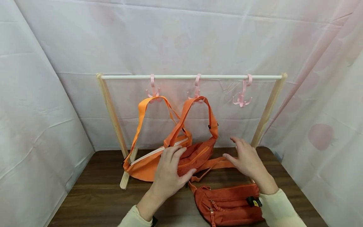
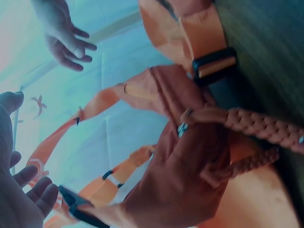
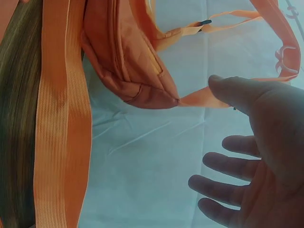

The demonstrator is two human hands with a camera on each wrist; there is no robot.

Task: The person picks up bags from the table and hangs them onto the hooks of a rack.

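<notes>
A light orange waist bag (image 1: 144, 168) and a darker red-orange waist bag (image 1: 195, 157) hang by their straps from pink hooks. In the head view my left hand (image 1: 170, 173) is in front of both, its fingers spread and lightly bent. My right hand (image 1: 246, 157) is raised to the right of the darker hanging bag, thumb apart from the fingers; the right wrist view shows its palm (image 3: 280, 175) with nothing in it. A third, rust-red waist bag (image 1: 227, 205) lies on the table below my right hand, partly covered by the right sleeve, its strap (image 1: 218, 164) stretching behind it.
A rack with a white rail (image 1: 175, 77) and wooden legs (image 1: 266, 113) stands on the dark wooden table (image 1: 82, 189). Three pink hooks hang on the rail; the right-hand hook (image 1: 242, 99) carries nothing. Pale cloth (image 1: 175, 37) surrounds the table at the back and sides.
</notes>
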